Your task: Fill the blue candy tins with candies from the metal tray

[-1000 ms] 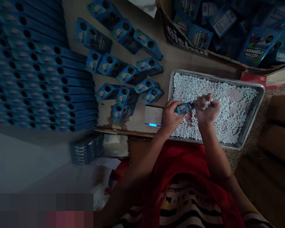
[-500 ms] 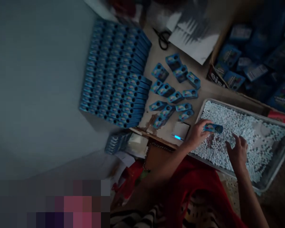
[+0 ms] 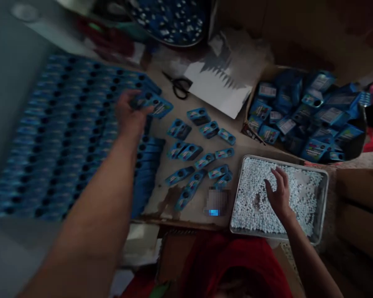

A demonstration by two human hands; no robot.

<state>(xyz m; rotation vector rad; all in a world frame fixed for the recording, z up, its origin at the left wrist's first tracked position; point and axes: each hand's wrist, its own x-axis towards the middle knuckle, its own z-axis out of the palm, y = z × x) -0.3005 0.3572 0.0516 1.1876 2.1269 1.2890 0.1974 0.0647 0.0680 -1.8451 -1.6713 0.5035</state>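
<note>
My left hand grips a small blue box with a dark round spot, its fingers wrapped around one end. It is held over the right side of a large stack of matching blue boxes. Above a metal tray, my right hand has its fingers apart and nothing in them. Small whitish pellets cover most of the tray, with a thinner patch near its upper right. Whether my right fingertips touch the pellets I cannot tell.
Several loose blue boxes lie on the table between stack and tray. Black scissors and a white sheet lie behind them. A carton full of blue packs stands back right. A round container with blue pieces is at the top.
My left hand has moved from the tray leftward to the stack, carrying the blue box. My right hand stays over the tray. The view has shifted, showing more of the carton and the round container.
</note>
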